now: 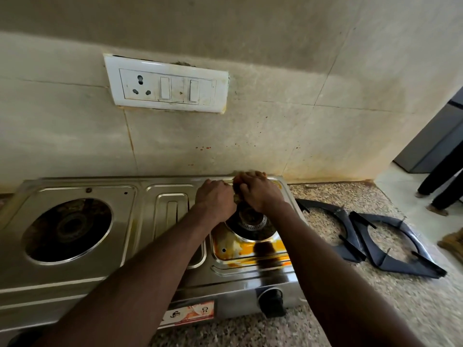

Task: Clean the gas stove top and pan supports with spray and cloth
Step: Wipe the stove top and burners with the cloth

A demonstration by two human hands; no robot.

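Note:
A steel two-burner gas stove [140, 249] stands on a speckled granite counter. Both my hands meet over its right burner [251, 220]. My left hand [215, 199] and my right hand [258, 190] together grip a brownish round thing [237, 187], which looks like a burner cap or a wad of cloth; I cannot tell which. Orange and dark stains [253, 249] cover the tray in front of that burner. The left burner well [67, 230] is bare and dirty. Two black pan supports [390, 242] lie on the counter to the right of the stove.
A white switch and socket plate [166, 83] is fixed to the stained tiled wall behind the stove. The stove's black knob [273, 300] faces me. A person's legs [441, 186] stand at the far right by a grey appliance. A brownish thing [453, 244] lies at the right edge.

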